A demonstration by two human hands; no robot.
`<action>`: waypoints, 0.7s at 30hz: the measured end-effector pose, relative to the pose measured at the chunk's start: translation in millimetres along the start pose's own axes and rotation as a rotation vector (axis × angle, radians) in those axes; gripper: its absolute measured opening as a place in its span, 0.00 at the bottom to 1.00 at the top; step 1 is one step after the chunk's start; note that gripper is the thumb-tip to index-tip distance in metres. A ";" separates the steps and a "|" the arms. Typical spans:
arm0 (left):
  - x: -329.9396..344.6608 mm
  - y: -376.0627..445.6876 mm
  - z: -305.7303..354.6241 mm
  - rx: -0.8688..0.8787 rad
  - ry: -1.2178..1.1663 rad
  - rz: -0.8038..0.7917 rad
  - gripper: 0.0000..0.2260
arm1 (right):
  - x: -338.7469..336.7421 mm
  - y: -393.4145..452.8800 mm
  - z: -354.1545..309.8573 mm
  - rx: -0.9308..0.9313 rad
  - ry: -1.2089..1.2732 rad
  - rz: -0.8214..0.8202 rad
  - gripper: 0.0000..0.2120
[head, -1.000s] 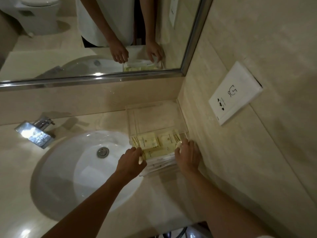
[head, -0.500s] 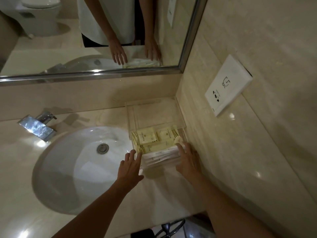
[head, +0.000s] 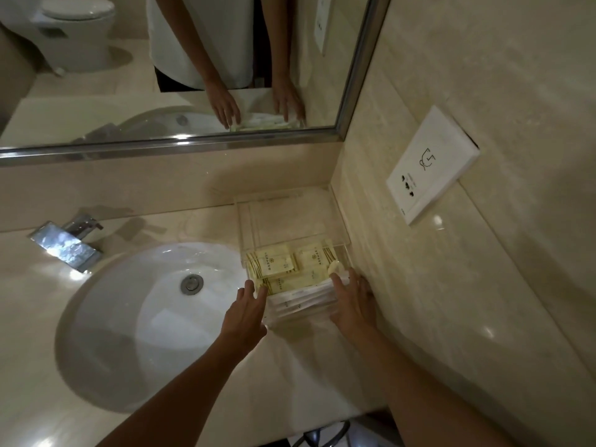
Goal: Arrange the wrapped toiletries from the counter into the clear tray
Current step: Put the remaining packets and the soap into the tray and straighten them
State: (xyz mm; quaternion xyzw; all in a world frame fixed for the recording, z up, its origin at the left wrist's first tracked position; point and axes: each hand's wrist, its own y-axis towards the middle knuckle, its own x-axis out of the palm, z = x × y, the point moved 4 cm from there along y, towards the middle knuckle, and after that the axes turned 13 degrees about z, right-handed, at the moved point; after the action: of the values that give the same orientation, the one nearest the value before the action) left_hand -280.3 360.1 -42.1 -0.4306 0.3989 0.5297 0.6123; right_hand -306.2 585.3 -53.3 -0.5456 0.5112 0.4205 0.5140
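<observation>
A clear tray (head: 283,217) stands on the counter in the corner by the right wall. Its near half holds yellow wrapped packets (head: 274,262) and, in front of them, several long white wrapped toiletries (head: 300,301). My left hand (head: 246,312) rests flat against the tray's left near side with fingers spread. On the tray's right near corner lies my right hand (head: 353,304), fingers extended over the ends of the white packets. Neither hand grips anything. The tray's far half shows no items.
A white oval sink (head: 129,324) with a metal drain lies left of the tray, and a chrome faucet (head: 67,245) stands behind it. A mirror (head: 180,69) runs along the back wall. On the right wall is a white socket plate (head: 432,166).
Both hands have gone from curled at the tray's near edge to flat with spread fingers at its sides. The tray and packets stay where they were.
</observation>
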 end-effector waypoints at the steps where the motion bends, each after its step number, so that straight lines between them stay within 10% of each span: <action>1: -0.1 -0.2 0.2 -0.005 -0.028 -0.003 0.32 | -1.7 1.5 -1.5 -0.008 -0.022 0.031 0.42; 21: -9.6 34.7 -6.5 -0.049 0.001 0.081 0.25 | -16.6 29.0 -15.5 -0.102 -0.178 0.188 0.33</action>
State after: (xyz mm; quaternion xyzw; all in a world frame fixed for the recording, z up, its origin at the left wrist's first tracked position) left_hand -316.1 353.4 -38.7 -0.4293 0.4035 0.5632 0.5794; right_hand -337.9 573.5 -38.9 -0.4813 0.4902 0.5391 0.4873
